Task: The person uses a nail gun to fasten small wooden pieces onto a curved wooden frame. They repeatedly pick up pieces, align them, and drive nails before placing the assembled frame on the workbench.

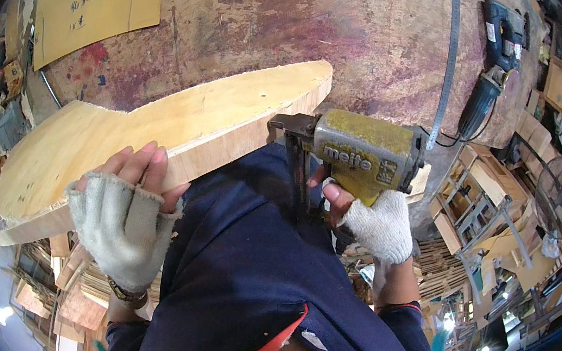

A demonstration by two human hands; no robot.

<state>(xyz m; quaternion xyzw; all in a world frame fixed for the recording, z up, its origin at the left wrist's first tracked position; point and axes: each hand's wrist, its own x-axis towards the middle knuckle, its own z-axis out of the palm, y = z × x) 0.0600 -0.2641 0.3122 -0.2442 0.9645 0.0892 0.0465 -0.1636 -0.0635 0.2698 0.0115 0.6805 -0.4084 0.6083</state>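
- On the near side of the paint-stained table, the curved board lies aslant in front of you, its broad pale face up and its near side hanging toward your lap.
- Your left hand, in a fingerless glove, grasps the board by its near rim: fingertips on the top face, thumb against the side.
- Your right hand, gloved the same way, is wrapped around the handle of the nail gun; you cannot be seen pulling the trigger, since the tool's body hides most of your fingers.
- The gun's nose meets or sits just beside the board's near side, toward its right end; from this angle, contact is hard to tell.
- As for what is done, the board is cut to its curved outline, and a side band of wood runs along the edge facing you.
- How firmly that band is fixed cannot be told: no nail heads show clearly on it.
- As for what is left, the rim between face and band looks rough and untrimmed, so the piece seems unfinished to judge by eye.
- Whether the far edge is covered is hidden from you here.
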